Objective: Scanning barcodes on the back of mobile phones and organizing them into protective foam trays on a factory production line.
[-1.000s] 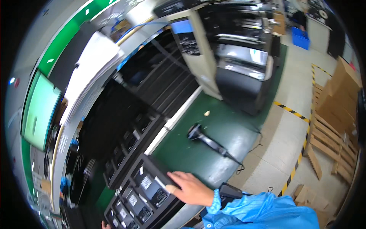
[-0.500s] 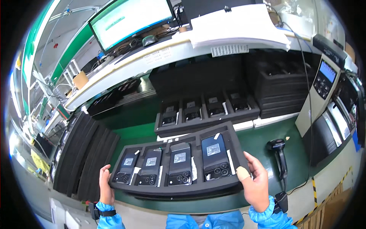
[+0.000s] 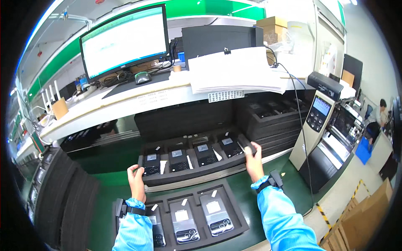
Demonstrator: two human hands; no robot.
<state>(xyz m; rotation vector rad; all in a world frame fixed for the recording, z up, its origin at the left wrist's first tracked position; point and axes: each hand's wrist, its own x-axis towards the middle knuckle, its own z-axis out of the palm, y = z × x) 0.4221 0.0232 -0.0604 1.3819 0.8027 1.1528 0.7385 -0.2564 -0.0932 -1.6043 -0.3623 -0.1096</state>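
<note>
My left hand (image 3: 136, 180) grips the left end of a black foam tray (image 3: 197, 175), fingers curled over its corner. At the opposite end my right hand (image 3: 254, 162) has its thumb and fingers closed on the right corner. Dark smartphones (image 3: 179, 160) lie back-up in this tray's slots, each with a pale label, with white slips beside them. The tray sits at the back of the bench under the shelf; what supports it is mostly hidden. Nearer to me lies another foam tray (image 3: 240, 221) with grey-looking phones (image 3: 217, 212), partly covered by my left forearm.
Stacked foam trays stand at the left (image 3: 77, 201) and back right (image 3: 272, 140). Overhead, a shelf edge (image 3: 146, 97) carries a monitor (image 3: 125, 42), mouse (image 3: 143, 77) and clipped papers (image 3: 234, 69). A label printer (image 3: 316, 121) with a hanging cable stands right. Another person (image 3: 377, 117) is far right.
Both hands have carried the foam tray away from me to the back, under the shelf. A second phone tray now shows in front. The view has tilted up, and the handheld scanner is out of sight.
</note>
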